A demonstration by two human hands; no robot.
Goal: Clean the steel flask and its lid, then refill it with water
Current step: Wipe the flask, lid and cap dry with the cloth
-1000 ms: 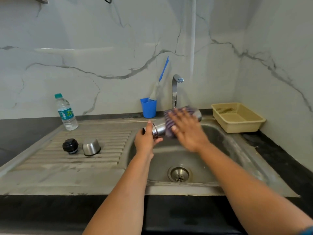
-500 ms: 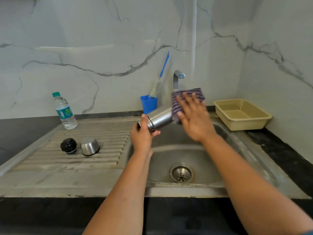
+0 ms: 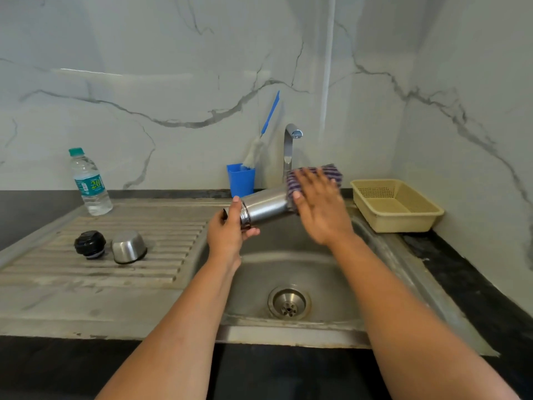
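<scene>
Steel flask (image 3: 266, 205) tilted as before | right hand (image 3: 320, 210) perhaps lower

I am seeing the steel flask (image 3: 266, 205) tilting its base higher than 1 second ago, and my right hand (image 3: 320, 210) is sliding the striped cloth (image 3: 314, 176) from the flask's middle out over its far end.

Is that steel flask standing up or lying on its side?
On its side, tilted. The left hand holds the flask by its open mouth, base raised toward the tap.
</scene>
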